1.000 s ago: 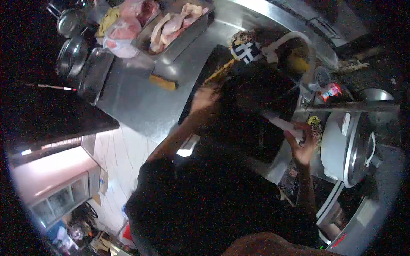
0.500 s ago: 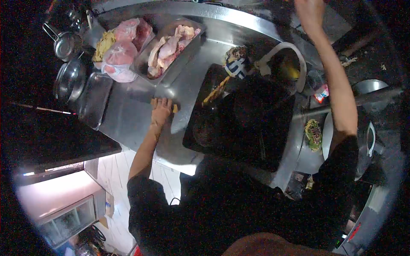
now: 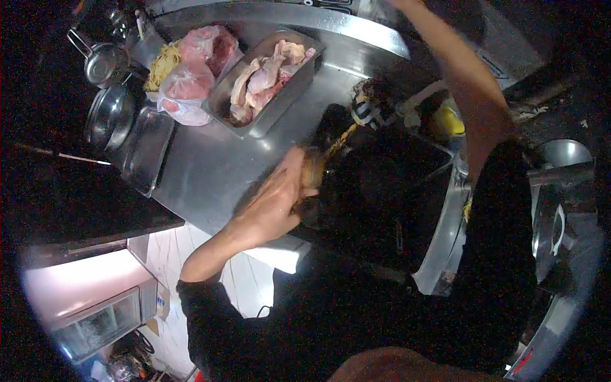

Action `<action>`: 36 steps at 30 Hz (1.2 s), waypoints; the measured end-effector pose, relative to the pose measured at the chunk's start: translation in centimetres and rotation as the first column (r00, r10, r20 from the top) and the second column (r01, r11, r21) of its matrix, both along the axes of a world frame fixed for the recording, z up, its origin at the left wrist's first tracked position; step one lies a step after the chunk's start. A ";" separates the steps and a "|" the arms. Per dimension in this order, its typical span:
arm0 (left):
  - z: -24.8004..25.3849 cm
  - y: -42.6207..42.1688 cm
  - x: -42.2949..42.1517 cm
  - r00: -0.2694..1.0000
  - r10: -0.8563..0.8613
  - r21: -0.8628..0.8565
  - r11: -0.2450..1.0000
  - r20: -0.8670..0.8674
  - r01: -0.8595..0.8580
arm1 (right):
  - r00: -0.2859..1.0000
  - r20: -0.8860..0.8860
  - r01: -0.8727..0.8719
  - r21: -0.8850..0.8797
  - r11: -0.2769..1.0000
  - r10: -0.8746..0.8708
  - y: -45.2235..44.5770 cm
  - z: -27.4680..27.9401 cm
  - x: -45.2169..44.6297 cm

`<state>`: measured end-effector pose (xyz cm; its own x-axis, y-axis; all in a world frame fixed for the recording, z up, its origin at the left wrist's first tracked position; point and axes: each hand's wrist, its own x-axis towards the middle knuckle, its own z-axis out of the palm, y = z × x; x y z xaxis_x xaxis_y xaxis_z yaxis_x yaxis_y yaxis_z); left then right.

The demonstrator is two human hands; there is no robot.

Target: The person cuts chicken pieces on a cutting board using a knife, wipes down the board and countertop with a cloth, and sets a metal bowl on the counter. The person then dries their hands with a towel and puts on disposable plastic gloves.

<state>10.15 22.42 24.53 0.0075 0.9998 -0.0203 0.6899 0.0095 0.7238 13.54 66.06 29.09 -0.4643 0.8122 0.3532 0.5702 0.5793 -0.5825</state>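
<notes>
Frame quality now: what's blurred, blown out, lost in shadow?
Head view: left hand looks smeared, likely motion blur; head view: glare whitens the steel rim, which looks bowed; head view: image-right of that hand, things sink into grainy shadow; head view: corners black.

- Reaches forward and inward with left arm [image 3: 211,256]
- Shows back of left hand [image 3: 270,205], fingers [image 3: 294,163] curled in a grip
- Stretches right arm [image 3: 474,86] far ahead, angled inward, right hand past the top edge

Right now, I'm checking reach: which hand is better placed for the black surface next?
Probably the left hand: it holds a yellowish block by the black surface; the right arm reaches out of frame.
</notes>
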 end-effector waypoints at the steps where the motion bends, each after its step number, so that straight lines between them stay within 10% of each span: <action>1: -0.5 0.6 0.5 0.995 0.009 0.053 0.998 0.097 -0.015 | 0.975 0.217 -0.004 0.202 0.979 -0.041 -0.1 -0.9 0.6; 2: -1.5 1.2 1.0 0.980 0.014 0.099 0.995 0.198 -0.034 | 0.901 0.417 -0.055 0.384 0.922 -0.119 -0.3 -1.8 1.3; 7: -7.4 6.6 4.5 0.916 0.009 0.163 0.983 0.402 -0.081 | 0.978 -0.022 -0.202 0.162 0.966 0.209 -15.4 -12.2 15.2; 10: -13.1 9.7 7.6 0.894 -0.047 0.345 0.930 0.445 -0.123 | 0.978 -0.188 -0.144 -0.274 0.951 0.094 -22.2 -21.1 24.5; 12: -16.5 12.6 9.9 0.871 -0.123 0.350 0.935 0.476 -0.059 | 0.909 -0.335 -0.073 -0.715 0.695 -0.249 -21.5 -29.4 32.2; 15: -22.4 17.3 14.8 0.853 -0.192 0.270 0.961 0.485 0.063 | 0.964 -0.103 -0.267 -0.340 0.902 0.247 -21.6 -26.6 35.7; 20: -21.3 18.2 19.4 0.594 -0.436 0.413 0.892 0.676 0.184 | 0.984 -0.062 0.128 -0.398 0.909 -0.165 -22.7 -25.8 35.6; 24: -21.5 19.1 22.1 0.372 -0.701 0.604 0.713 0.608 0.356 | 0.942 0.320 0.162 -0.165 0.973 -0.102 -22.9 -23.4 36.5; 30: -24.1 13.2 29.5 0.786 0.066 0.424 0.813 0.615 -0.400 | 0.934 -0.079 0.304 -0.343 0.889 -0.350 -24.8 -19.1 34.0; 36: -26.7 9.4 25.9 0.853 0.071 0.192 0.961 0.516 -0.197 | 0.733 -0.486 0.167 -0.548 0.819 -0.475 -25.0 -19.5 36.0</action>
<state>36.05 31.85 -2.17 -0.1803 0.9671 0.1794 0.2375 -0.1342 0.9621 49.53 41.11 9.58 0.0281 0.9994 0.0208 0.1312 0.0170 -0.9912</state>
